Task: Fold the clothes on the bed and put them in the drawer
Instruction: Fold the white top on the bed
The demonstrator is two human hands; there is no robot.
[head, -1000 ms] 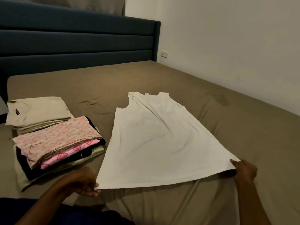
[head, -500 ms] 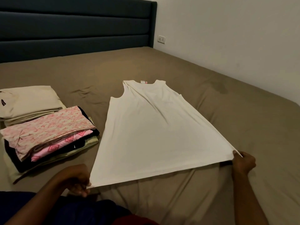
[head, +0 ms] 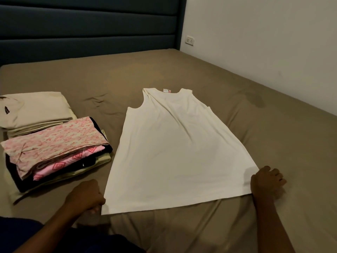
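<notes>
A wide bed (head: 209, 73) fills the room's floor of view, dressed in an olive-brown fitted sheet that puckers into creases at far left and bunches along the near edge; a darker blotch (head: 256, 100) marks the sheet at far right. Behind it runs a dark blue padded headboard (head: 87, 28) with horizontal channels, and to the right a plain pale wall (head: 264, 37) carries a small white socket (head: 190, 40) just beside the headboard's end. In the middle of the bed a white vest (head: 175, 147) lies flat, neck far and hem near, with a few diagonal wrinkles across the chest. A white tag and a small red tab (head: 167, 90) sit at the back of its neckline — too small to read. At left two stacks of folded clothes touch one another: a beige pile (head: 34, 108) farther off, bearing a small dark label (head: 6, 110) whose writing cannot be made out, and a nearer pile (head: 56, 150) topped by pink floral cloth over a pink diamond print, black, and pale green. The left hand (head: 85, 196) curls on the vest's near left hem corner, fingers pinching the edge. The right hand (head: 264, 181) rests at the near right corner, thumb side on the cloth and fingers loosely spread on the sheet — whether it pinches the hem cannot be told.
</notes>
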